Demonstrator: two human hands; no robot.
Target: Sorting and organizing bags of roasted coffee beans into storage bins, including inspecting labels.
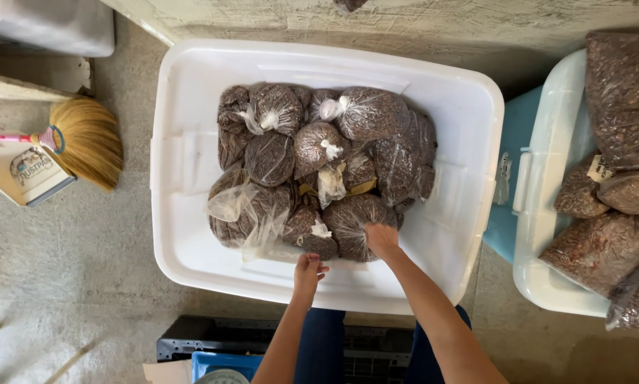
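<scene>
We stand on grey concrete floor (pixel 85 270). The large white plastic tub (pixel 191 163) holds knotted clear bags of brown beans (pixel 319 171), bare tub wall at nine o'clock. Our right hand (pixel 381 239) grips one bag; our left hand (pixel 309 272) hovers, fingers loosely curled, at six o'clock.

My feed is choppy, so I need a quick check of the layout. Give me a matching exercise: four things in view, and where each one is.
Things:
1. broom
2. right hand
3. left hand
4. second white tub

Places:
A. on a clear bag of brown grains in the big white tub
B. at the right edge, heaped with larger bags
C. on the floor, left of the big tub
D. over the big tub's near rim, holding nothing

Pairs: 1-C, 2-A, 3-D, 4-B
</scene>
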